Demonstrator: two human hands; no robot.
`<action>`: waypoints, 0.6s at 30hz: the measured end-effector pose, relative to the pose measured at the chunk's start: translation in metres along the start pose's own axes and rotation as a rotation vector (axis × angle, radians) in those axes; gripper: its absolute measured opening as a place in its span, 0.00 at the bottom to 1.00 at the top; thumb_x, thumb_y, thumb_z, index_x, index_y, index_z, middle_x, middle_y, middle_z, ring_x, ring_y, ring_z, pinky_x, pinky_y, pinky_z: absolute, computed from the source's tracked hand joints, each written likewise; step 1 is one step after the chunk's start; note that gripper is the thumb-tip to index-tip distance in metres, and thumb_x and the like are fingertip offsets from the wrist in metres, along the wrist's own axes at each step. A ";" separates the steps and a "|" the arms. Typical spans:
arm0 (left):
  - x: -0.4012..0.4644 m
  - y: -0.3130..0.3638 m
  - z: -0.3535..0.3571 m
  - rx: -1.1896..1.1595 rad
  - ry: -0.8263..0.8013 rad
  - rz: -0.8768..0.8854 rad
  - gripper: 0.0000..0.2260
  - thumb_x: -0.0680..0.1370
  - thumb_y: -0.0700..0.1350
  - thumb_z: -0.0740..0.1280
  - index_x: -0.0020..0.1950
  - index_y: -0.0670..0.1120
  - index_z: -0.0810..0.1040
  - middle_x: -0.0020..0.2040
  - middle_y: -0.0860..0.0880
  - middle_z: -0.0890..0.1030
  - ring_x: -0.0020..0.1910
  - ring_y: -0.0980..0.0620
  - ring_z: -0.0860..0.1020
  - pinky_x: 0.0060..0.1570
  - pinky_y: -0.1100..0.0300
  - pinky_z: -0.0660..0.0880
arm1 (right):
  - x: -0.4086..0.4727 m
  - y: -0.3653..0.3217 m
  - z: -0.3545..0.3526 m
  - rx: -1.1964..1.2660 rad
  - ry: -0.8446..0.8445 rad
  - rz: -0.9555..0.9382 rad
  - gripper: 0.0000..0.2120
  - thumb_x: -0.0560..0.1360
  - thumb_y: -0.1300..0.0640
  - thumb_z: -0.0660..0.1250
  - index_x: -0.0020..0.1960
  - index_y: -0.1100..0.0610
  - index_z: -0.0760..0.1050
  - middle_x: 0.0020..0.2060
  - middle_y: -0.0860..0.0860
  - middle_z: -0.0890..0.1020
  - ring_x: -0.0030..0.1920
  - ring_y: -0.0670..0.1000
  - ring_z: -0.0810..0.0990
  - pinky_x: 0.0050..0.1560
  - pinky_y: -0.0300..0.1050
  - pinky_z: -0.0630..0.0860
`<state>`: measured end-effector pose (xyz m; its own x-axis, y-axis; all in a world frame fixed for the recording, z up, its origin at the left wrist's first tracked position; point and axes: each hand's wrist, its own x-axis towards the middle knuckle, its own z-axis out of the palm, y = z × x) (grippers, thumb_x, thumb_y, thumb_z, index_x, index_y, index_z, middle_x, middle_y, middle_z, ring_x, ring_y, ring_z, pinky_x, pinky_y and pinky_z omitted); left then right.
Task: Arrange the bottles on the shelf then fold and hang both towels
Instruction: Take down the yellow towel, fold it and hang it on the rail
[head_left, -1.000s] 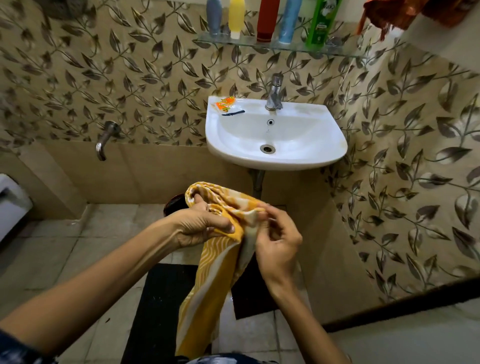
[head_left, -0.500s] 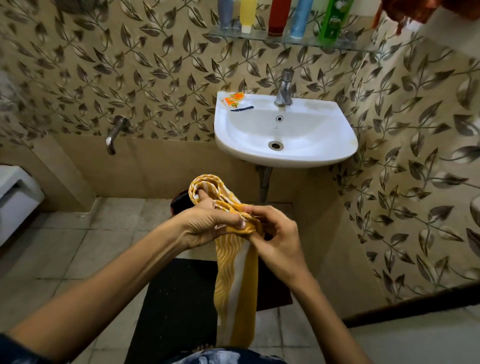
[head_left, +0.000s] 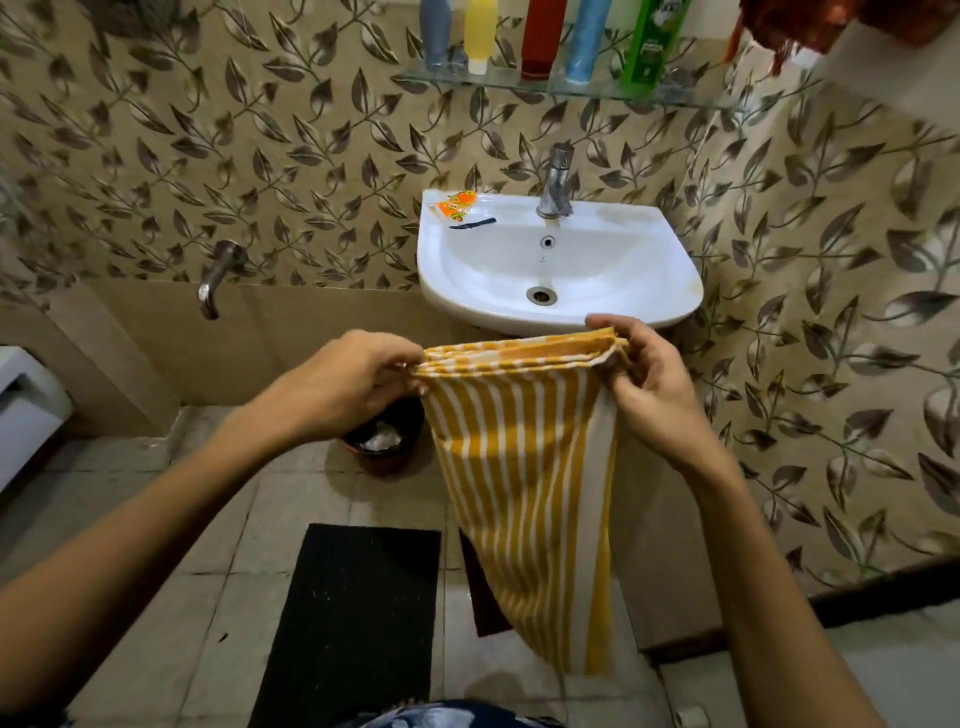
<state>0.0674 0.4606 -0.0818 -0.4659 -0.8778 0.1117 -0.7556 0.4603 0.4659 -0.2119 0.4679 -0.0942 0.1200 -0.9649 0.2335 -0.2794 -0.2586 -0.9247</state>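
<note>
A yellow and white striped towel (head_left: 524, 467) hangs folded in front of me, its top edge stretched flat below the sink. My left hand (head_left: 358, 379) pinches the top left corner and my right hand (head_left: 644, 379) pinches the top right corner. Several bottles stand in a row on the glass shelf (head_left: 519, 83) above the sink: a grey bottle (head_left: 435, 31), a yellow bottle (head_left: 480, 31), a red bottle (head_left: 543, 36), a blue bottle (head_left: 587, 36) and a green bottle (head_left: 652, 41). An orange-brown towel (head_left: 789, 26) hangs at the top right, cut off by the frame.
A white sink (head_left: 613, 260) with a steel tap (head_left: 556, 182) is on the wall, an orange packet (head_left: 457, 205) on its rim. A wall tap (head_left: 215, 275) sticks out at left. A dark bin (head_left: 382, 441), a black mat (head_left: 358, 623) and a white fixture (head_left: 26, 410) are on the floor.
My hands have moved apart and up, spreading the bunched towel into a flat folded panel held by its two top corners. The camera has tilted slightly.
</note>
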 end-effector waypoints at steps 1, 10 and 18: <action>0.004 0.003 -0.005 -0.019 0.037 0.061 0.07 0.76 0.42 0.66 0.52 0.43 0.79 0.51 0.47 0.80 0.50 0.51 0.78 0.50 0.49 0.76 | 0.004 -0.002 -0.005 -0.028 -0.021 0.003 0.15 0.78 0.70 0.56 0.60 0.57 0.72 0.50 0.48 0.78 0.50 0.38 0.77 0.57 0.28 0.72; 0.036 0.037 -0.013 -0.418 0.293 0.105 0.05 0.79 0.38 0.60 0.52 0.41 0.74 0.48 0.47 0.77 0.48 0.49 0.78 0.44 0.66 0.77 | 0.029 -0.014 -0.024 0.003 0.120 0.004 0.12 0.79 0.70 0.55 0.54 0.56 0.72 0.43 0.44 0.77 0.41 0.31 0.76 0.44 0.26 0.73; 0.049 0.036 -0.015 -0.302 0.554 0.216 0.08 0.75 0.33 0.60 0.51 0.41 0.75 0.47 0.51 0.76 0.48 0.50 0.76 0.46 0.62 0.77 | 0.040 -0.007 -0.007 0.070 0.276 -0.082 0.15 0.77 0.71 0.59 0.57 0.56 0.74 0.48 0.43 0.78 0.49 0.36 0.78 0.48 0.26 0.73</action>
<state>0.0242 0.4325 -0.0466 -0.2259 -0.7453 0.6272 -0.4721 0.6470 0.5988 -0.2121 0.4304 -0.0763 -0.1270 -0.9193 0.3724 -0.2121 -0.3416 -0.9156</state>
